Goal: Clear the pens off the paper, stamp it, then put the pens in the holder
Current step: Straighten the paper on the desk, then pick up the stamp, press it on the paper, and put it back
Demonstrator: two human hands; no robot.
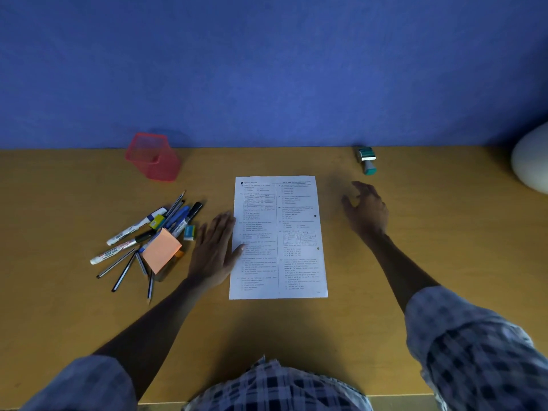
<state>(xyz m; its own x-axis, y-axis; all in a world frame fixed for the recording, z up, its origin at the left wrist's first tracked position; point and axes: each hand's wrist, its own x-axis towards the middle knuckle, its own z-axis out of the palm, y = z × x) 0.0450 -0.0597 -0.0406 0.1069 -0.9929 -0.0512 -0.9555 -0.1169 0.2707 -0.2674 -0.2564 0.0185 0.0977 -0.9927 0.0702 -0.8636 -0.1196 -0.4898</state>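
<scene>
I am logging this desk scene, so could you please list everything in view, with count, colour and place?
paper: one, white printed sheet, centre of desk
pen pile: count unclear, mixed white, blue and black, left of paper
sticky notes: one orange pad, on the pen pile
erasers: two small blocks, one blue-white, one yellow, in the pile
holder: one, red mesh, back left, nothing visible inside
stamp: one, teal and grey, back right, lying on its side
desk: one, yellowish wood
wall: blue, behind desk
white object: one, right edge, unidentifiable
left hand: flat, thumb on paper's left edge
right hand: open, right of paper, holding nothing
</scene>
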